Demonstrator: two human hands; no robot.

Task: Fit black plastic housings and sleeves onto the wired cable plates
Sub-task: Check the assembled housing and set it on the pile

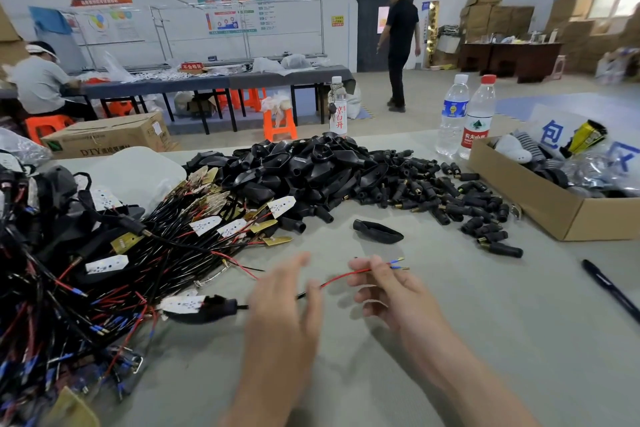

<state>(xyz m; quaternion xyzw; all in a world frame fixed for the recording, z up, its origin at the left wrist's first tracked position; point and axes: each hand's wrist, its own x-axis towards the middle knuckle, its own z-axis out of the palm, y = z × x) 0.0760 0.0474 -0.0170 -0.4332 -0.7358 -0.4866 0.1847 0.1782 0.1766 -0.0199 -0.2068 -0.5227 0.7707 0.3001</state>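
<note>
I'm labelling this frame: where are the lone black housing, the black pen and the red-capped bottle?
lone black housing (379,232): head view, middle of its body.
black pen (609,287): head view, mid-barrel.
red-capped bottle (474,138): head view, its red label.

The grey table (450,340) bears black housings (304,166), sleeves (450,194), wired plates (205,225), a cardboard box (554,215), bottles (452,114) and a pen (609,288)

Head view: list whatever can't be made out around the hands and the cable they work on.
- Left hand: motion blur hides whether it holds the red wire.
- Terminals past the right hand, which pinches that wire: too small to tell their type.
- Housing on the white plate: blur hides how far it is seated.
- Cable pile: cut off by the left edge.
- Cardboard box: cut off by the right edge.
</note>
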